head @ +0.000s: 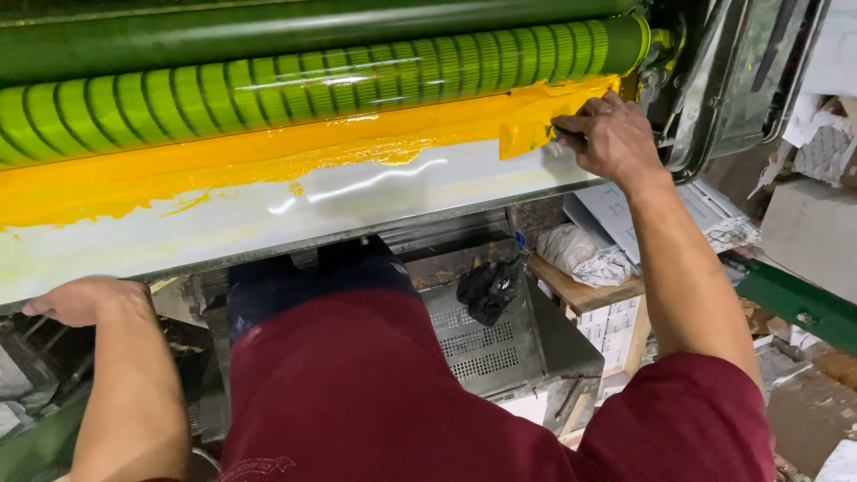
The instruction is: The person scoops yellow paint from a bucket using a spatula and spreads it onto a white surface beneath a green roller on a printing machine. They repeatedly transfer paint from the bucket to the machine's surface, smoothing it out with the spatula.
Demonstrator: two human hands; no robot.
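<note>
The right hand [611, 138] closes its fingers on a small, mostly hidden tool in yellow ink [268, 156] below the green roller [312, 85]. The left hand [85, 299] grips the tray's edge [268, 241], fingertips hidden. White cartons [611, 326] sit under a wooden shelf [585, 290].

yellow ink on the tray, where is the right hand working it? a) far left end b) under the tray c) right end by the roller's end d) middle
c: the right hand presses a tool into the yellow ink at the right end below the green roller.
</note>
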